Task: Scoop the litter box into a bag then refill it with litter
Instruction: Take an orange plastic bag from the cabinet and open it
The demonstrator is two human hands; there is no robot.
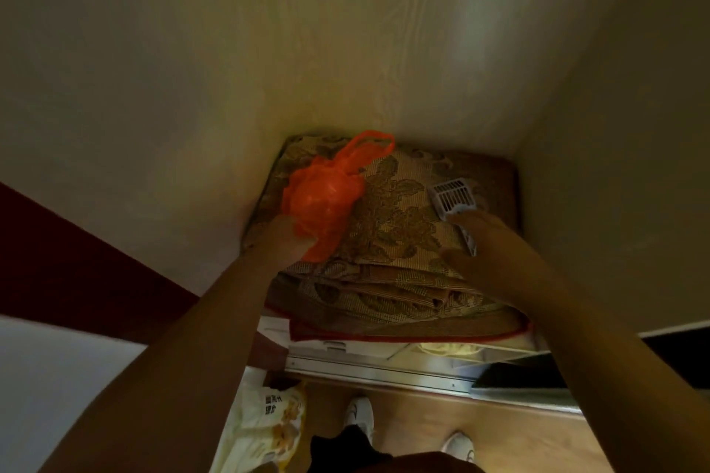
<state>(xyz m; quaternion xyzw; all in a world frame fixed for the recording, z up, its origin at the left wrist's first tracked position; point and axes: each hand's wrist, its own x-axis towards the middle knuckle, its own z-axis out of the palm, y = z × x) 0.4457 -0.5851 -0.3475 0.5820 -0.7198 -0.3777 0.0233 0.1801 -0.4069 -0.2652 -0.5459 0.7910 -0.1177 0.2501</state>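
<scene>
— What have the hands got?

— The left hand (286, 238) is closed round the lower part of a crumpled orange plastic bag (322, 200); its handles stick up on the far side. The right hand (484, 242) is curled over the handle of a white slotted litter scoop (452, 197), whose head pokes out on the far side of the fingers. It looks like a grip, though the hand hides the handle.

— And what are those resting on?

— A stack of folded patterned cloth (392, 242) in the corner where two pale walls meet, raised above the floor. Bag on the left of the stack, scoop on the right, well apart.

— The litter box?

— Not in view. Down near the feet, at the left, there's a pale printed sack (265, 430) on the wooden floor. It could be the fresh litter, but I can't read it well enough to say.

— So how far along?

— I'd judge it's the very start: tools being gathered. The bag seems empty. Scooping and refilling are all left to do.
</scene>
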